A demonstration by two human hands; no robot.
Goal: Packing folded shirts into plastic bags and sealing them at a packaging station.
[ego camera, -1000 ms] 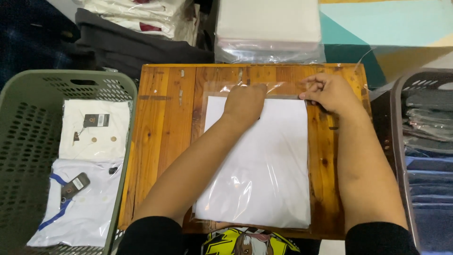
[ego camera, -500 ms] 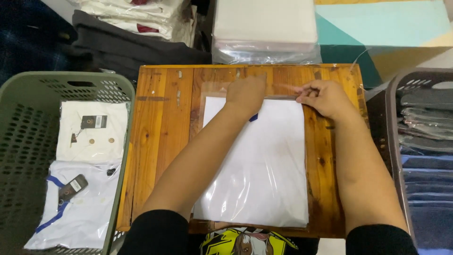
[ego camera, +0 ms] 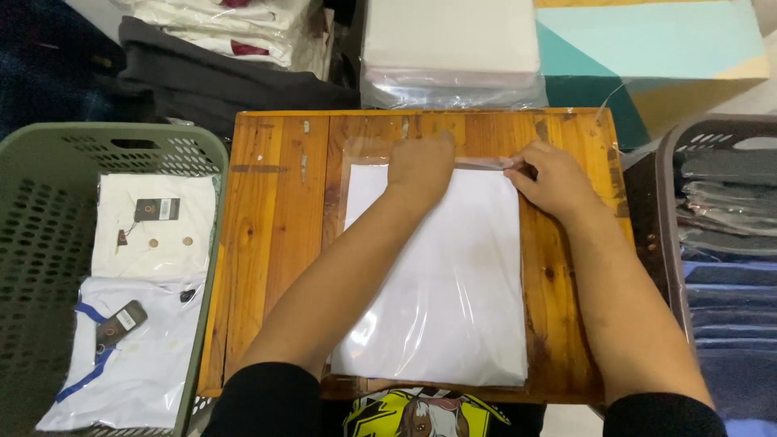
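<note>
While left hand [ego camera: 418, 166] presses flat on the bagged shirt [ego camera: 437, 275], right hand [ego camera: 550, 180] pinches its flap: light, soft, slippery film; grip edges.

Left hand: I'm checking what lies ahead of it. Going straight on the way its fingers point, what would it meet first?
Probably the bag's clear top flap just past the left hand, then bare wooden board; depth is unclear.

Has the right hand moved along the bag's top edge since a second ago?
Yes. The right hand has slid left along the top edge of the clear bag, away from the wooden board's right edge and toward the left hand.
</note>
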